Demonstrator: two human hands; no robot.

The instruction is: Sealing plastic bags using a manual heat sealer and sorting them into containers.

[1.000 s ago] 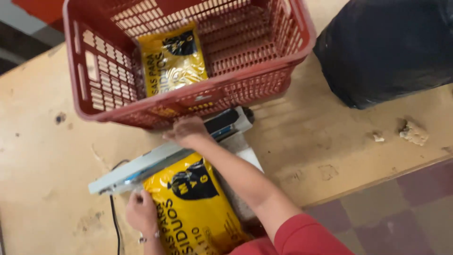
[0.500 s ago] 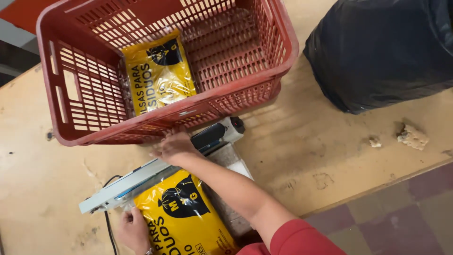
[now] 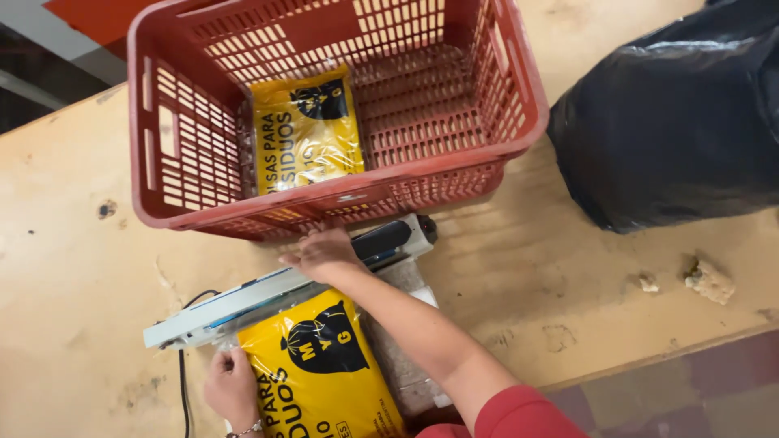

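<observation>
Right hand (image 3: pixel 324 251) flat, pressing sealer arm (image 3: pixel 268 296) down near surface's front edge. Left hand (image 3: pixel 233 388) pinching yellow pkg (image 3: pixel 324 377) at bottom edge; pkg cut off by frame, mouth hidden under arm.

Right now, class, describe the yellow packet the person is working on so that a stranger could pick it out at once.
Start at the big red plastic lattice basket on the worn wooden table. In front of it lies a long white bar sealer, pressed by the right hand. The glossy yellow plastic packet sticks out beneath that bar, steadied by the left hand; its twin lies inside the basket.
</observation>
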